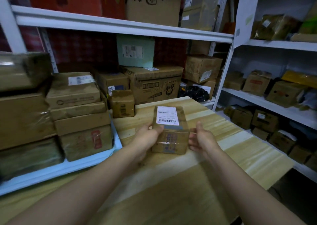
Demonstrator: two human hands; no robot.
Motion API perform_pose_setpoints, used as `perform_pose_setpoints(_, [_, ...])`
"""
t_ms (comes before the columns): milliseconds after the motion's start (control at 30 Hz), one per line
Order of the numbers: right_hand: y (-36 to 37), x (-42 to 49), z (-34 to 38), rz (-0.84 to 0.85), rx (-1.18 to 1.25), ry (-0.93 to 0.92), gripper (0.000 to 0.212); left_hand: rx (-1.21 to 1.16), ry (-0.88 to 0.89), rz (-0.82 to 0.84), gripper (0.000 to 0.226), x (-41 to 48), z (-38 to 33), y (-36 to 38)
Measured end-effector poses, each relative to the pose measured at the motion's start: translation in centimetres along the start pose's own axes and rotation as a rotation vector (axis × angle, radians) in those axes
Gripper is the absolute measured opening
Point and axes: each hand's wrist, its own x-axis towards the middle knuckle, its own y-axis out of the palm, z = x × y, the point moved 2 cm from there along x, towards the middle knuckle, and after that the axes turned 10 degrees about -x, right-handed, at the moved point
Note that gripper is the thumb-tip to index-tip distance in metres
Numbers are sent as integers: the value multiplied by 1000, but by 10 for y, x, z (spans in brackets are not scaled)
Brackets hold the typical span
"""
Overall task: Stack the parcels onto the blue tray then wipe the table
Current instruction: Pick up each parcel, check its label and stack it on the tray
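Taped parcel (169, 130) on wooden table (240, 147), label up. Gripped at its 9 o'clock side by left hand (147, 137), thumb on top. At 3 o'clock, right hand (202, 139), fingers loosely curled, seemingly just off the cardboard. Farther out at 9 o'clock, blue tray (68, 166) carrying stacked boxes (82, 121).

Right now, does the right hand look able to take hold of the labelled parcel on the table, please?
Probably yes: the right hand is open right beside the labelled parcel, with nothing between them, while the left hand grips its other side.
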Motion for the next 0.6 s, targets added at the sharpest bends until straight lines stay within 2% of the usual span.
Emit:
perform_pose_setpoints(67, [6,-18,-4,91,-44,33,55,-4,17,-86,79,-4,13,-15])
perform_pose_setpoints(100, [7,-23,-5,118,-53,39,52,1,16,-110,72,-6,16,-18])
perform_pose_setpoints(200, [14,-47,-2,176,-47,8,34,-63,13,-120,33,-38,5,-27])
perform_pose_setpoints(300, [18,-61,3,208,59,4,22,-148,61,-118,28,-52,0,-35])
perform_pose_setpoints(600, [22,-84,15,327,420,-40,29,-199,226,-93,33,-85,-13,-59])
